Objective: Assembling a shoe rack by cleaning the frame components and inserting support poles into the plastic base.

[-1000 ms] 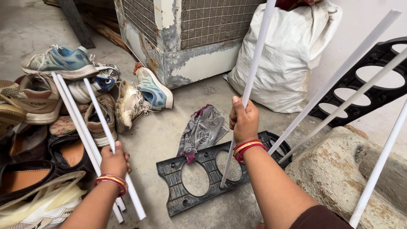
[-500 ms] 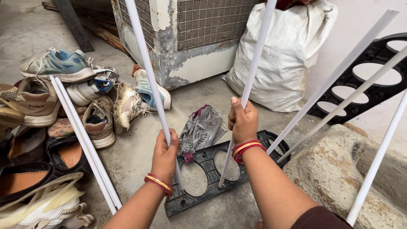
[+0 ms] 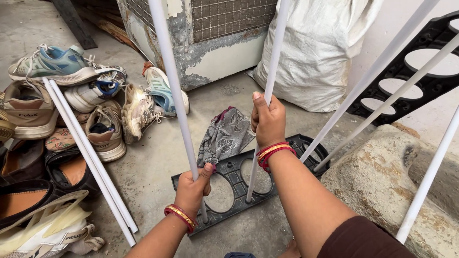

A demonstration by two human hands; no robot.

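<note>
While both hands grip upright white tubes, the scene reads so:
Left hand (image 3: 192,187): fingers wrapped tight round a white tube (image 3: 175,98), low down, its foot at the near edge of the black holed panel (image 3: 234,167).
Right hand (image 3: 267,119): fingers curled closed round a second tube (image 3: 273,62) standing in the panel's middle.
Open room: bare concrete between the panel and the shoe pile (image 3: 71,95) at left; two loose tubes (image 3: 88,157) lie there.
Right edge: rough stone block (image 3: 382,186) crowds in.
Cut off: tube tops leave the frame; a patterned cloth (image 3: 224,136) covers the panel's far left corner.
</note>
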